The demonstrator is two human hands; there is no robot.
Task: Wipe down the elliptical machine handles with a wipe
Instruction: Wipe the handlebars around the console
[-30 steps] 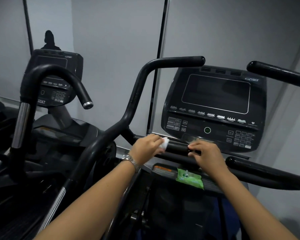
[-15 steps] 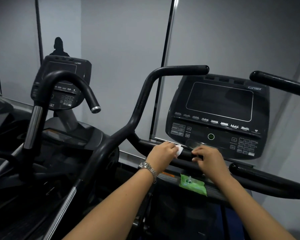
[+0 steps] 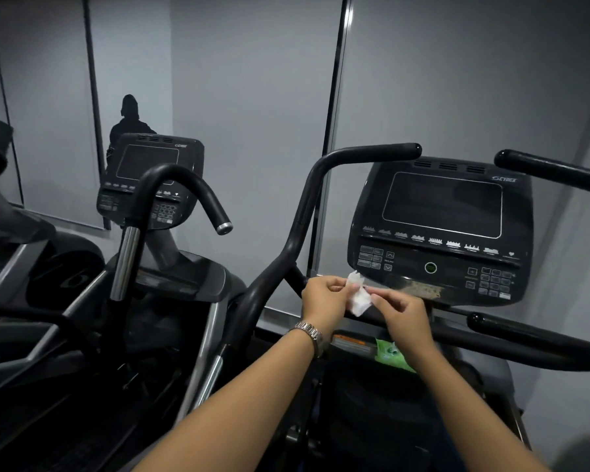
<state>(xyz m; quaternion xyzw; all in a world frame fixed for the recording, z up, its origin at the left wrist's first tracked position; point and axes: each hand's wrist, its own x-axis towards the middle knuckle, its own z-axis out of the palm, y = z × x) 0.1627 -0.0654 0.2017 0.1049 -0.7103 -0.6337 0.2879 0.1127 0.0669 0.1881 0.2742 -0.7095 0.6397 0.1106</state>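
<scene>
Head view: both hands meet in front of the elliptical's console (image 3: 440, 233), just below its keypads. The left hand (image 3: 324, 301), with a metal wristwatch (image 3: 310, 332) on the wrist, has its fingers curled and pinches one side of a small crumpled white wipe (image 3: 360, 298). The right hand (image 3: 402, 315) pinches the other side between thumb and forefinger, its other fingers loosely bent. The wipe is held between them, in the air above the low black crossbar (image 3: 525, 338), and it cannot be told whether it touches the bar.

The long curved left handle (image 3: 307, 206) rises just beside the left hand and bends across to end near the console's top corner. The right upper handle (image 3: 552, 172) juts in from the right edge, well apart from the hands. A green wipe packet (image 3: 390, 356) lies on the ledge under the right wrist, partly hidden by it.

To the left stands a second machine, with its own console (image 3: 150, 178) partly blocked by a hooked black handle (image 3: 184, 178) on a chrome post (image 3: 125, 264). A dark silhouette (image 3: 130, 117) shows behind that console against the grey wall (image 3: 252, 97).
</scene>
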